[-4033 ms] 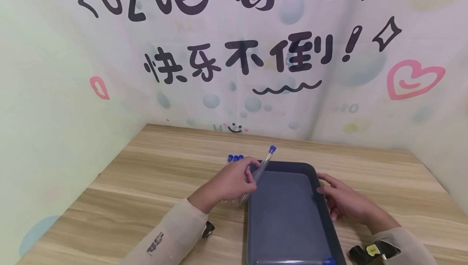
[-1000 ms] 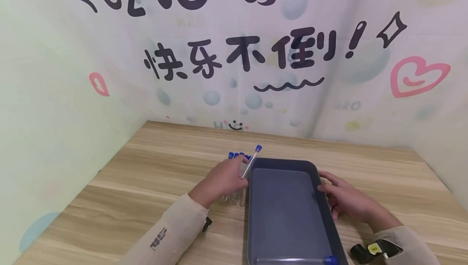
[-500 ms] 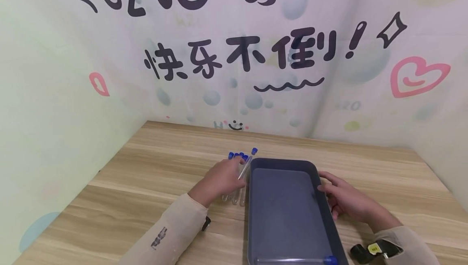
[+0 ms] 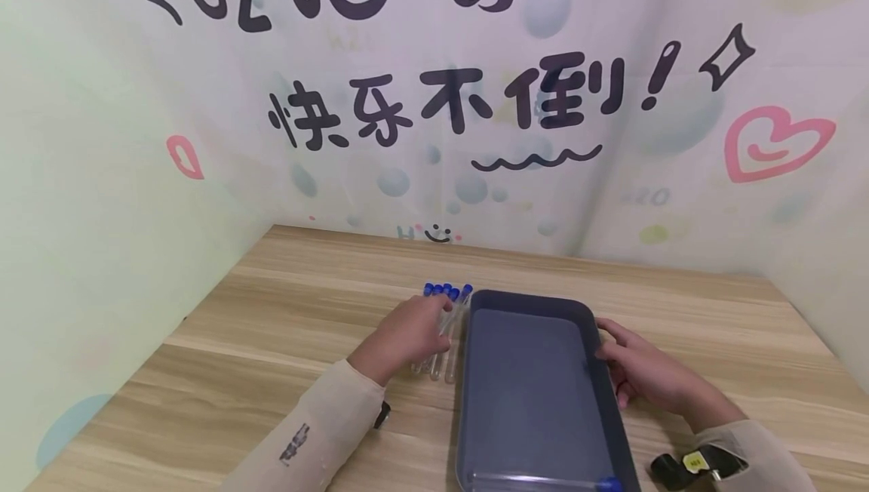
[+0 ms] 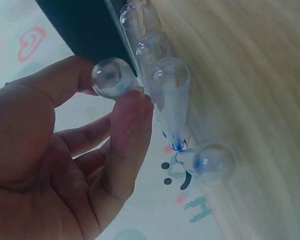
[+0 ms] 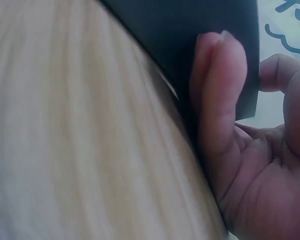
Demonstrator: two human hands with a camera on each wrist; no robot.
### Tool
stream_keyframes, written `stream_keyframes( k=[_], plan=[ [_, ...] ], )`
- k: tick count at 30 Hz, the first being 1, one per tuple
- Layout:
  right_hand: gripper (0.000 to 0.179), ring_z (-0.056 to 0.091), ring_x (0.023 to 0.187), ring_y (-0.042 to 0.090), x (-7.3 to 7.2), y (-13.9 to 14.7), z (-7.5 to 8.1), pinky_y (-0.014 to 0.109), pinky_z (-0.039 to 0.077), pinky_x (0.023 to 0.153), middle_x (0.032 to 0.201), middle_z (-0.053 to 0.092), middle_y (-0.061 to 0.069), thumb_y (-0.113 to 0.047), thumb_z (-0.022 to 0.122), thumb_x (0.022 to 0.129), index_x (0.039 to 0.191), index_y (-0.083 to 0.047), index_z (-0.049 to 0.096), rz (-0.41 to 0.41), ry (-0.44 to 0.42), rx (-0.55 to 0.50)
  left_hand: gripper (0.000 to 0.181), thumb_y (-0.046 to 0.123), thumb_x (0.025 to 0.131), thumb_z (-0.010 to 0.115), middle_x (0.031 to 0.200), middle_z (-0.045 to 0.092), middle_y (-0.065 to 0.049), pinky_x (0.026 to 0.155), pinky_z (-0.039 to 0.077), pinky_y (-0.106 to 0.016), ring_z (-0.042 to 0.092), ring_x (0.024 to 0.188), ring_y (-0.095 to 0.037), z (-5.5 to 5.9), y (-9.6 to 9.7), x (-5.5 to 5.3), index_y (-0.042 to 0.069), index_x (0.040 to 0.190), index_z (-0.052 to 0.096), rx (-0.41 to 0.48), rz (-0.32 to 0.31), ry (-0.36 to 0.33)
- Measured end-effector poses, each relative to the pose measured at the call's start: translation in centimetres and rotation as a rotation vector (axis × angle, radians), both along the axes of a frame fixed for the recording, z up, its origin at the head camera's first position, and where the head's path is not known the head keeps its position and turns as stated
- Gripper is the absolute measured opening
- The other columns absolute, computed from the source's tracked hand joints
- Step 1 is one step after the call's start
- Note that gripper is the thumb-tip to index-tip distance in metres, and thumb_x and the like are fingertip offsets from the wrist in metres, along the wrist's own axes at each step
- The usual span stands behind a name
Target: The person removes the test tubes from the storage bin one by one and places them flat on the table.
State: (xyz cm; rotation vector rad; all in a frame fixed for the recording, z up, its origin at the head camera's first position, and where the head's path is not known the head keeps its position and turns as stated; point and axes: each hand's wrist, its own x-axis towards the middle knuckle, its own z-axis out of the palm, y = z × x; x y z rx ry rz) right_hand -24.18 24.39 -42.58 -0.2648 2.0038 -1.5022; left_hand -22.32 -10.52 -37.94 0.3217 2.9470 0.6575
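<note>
Between the thumb and finger of my left hand (image 4: 410, 333) is a clear test tube with a blue cap (image 4: 467, 290); its rounded end (image 5: 111, 79) shows in the left wrist view. Several similar test tubes (image 4: 434, 365) lie close together on the table beside and partly behind that hand, left of the dark grey tray (image 4: 526, 394). My right hand (image 4: 645, 371) grips the tray's right side, with its fingers (image 6: 220, 95) against the outer wall. One capped test tube (image 4: 536, 479) lies crosswise inside the tray, at its near end.
The wood-grain table (image 4: 299, 303) runs back to a printed cloth backdrop (image 4: 434, 175) and has a pale wall (image 4: 102, 250) at its left. A black device with a yellow label (image 4: 694, 463) is strapped at the right wrist.
My left hand has brought its test tube leftward and down from over the tray's edge to the other tubes. The tray has turned slightly, with my right hand still on its side.
</note>
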Motion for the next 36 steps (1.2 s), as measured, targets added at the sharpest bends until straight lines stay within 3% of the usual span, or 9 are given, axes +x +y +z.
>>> stream_keyframes(
  k=[3,9,16,24,36],
  plan=[
    [0.063,0.055,0.054,0.017,-0.01,0.01,-0.05,0.036,0.051,0.048,0.075,0.059,0.009,-0.019,0.04,0.093,0.146,-0.022,0.007,-0.001,0.004,-0.001,0.052,0.02,0.075,0.074,0.121,0.06,-0.006,0.069,0.048,-0.026,0.059,0.087,-0.015,-0.07,-0.02,-0.07,0.013,0.123,0.054,-0.017,-0.001,0.015],
    [0.062,0.056,0.054,0.016,-0.05,0.03,0.02,0.036,0.051,0.048,0.077,0.06,0.01,-0.022,0.039,0.095,0.147,-0.021,0.004,0.016,-0.001,-0.012,0.054,0.018,0.075,0.073,0.122,0.06,-0.006,0.068,0.048,-0.025,0.06,0.088,-0.015,-0.13,-0.08,-0.1,0.013,0.125,0.053,-0.016,0.003,0.008],
    [0.062,0.055,0.05,0.018,0.17,0.02,0.15,0.036,0.05,0.046,0.066,0.056,0.006,-0.016,0.037,0.093,0.145,-0.023,0.004,0.02,0.001,-0.022,0.056,0.021,0.076,0.073,0.122,0.059,-0.008,0.076,0.051,-0.03,0.061,0.098,-0.02,-0.12,-0.11,0.04,0.014,0.127,0.051,-0.027,0.008,0.002],
    [0.063,0.054,0.045,0.016,0.18,-0.04,0.07,0.035,0.05,0.044,0.058,0.056,0.006,-0.028,0.04,0.096,0.145,-0.021,0.001,0.011,-0.002,-0.004,0.059,0.021,0.077,0.072,0.119,0.06,-0.01,0.064,0.049,-0.026,0.059,0.09,-0.019,-0.35,-0.05,-0.11,0.015,0.13,0.048,-0.013,0.018,-0.024],
    [0.06,0.052,0.045,0.015,0.07,-0.1,0.02,0.033,0.049,0.043,0.061,0.057,0.005,-0.026,0.041,0.096,0.145,-0.019,0.006,0.006,0.012,0.006,0.06,0.021,0.078,0.071,0.126,0.057,-0.011,0.066,0.047,-0.025,0.059,0.089,-0.017,-0.43,0.01,-0.2,0.013,0.132,0.046,-0.018,0.0,-0.02]
  ],
)
